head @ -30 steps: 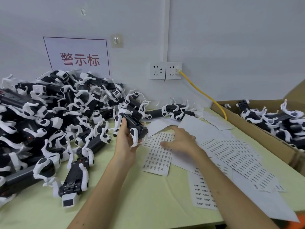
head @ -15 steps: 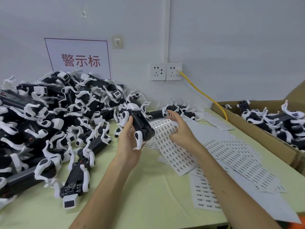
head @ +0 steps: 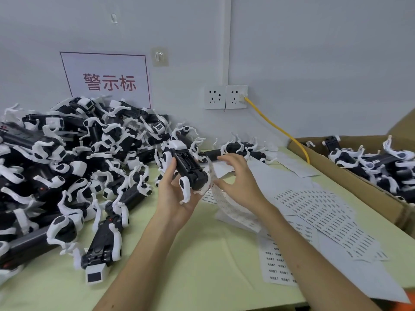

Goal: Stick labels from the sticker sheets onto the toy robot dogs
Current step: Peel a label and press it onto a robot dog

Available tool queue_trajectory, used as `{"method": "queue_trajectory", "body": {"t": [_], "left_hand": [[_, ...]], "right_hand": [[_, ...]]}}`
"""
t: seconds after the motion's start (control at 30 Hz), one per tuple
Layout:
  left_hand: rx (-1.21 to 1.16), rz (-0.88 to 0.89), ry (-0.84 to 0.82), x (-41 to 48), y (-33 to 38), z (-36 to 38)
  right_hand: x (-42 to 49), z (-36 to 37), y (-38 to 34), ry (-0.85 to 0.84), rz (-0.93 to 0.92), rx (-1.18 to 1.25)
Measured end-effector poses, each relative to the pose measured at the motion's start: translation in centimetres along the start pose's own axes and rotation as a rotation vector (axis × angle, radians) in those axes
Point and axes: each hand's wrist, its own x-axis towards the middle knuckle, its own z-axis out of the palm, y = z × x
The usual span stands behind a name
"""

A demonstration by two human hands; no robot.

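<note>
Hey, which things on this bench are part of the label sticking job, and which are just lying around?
Job: toy dog in the left hand; sticker sheet in the right hand; dog pile; spare sheets; box of dogs.
Lying about: wall sign; sockets; yellow cable; wall hook.
</note>
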Motion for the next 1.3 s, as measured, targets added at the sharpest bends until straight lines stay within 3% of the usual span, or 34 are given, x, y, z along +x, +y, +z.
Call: {"method": "queue_trajectory", "body": {"t": [0.1, 0.33, 0.87, 1.3], "left_hand": [[0.025, -0.019, -0.003, 0.1, -0.1, -0.3], [0.033, -0.004, 0.001, 0.4, -0.4, -0.4], [0.179, -0.017, 0.068, -0.7, -0.5, 0.6], [0.163, -0.052, 0.158, -0.3, -0.8, 0.9]], "right_hand": [[0.0, 0.2, -0.2, 0.022, -0.083, 0.037], [-0.1, 0.7, -0.2, 0.035, -0.071, 0.124], [0.1, 0.8, -0.1, 0.186, -0.197, 0.064], [0.0, 0.9, -0.2, 0.157, -0.050, 0.047]]}}
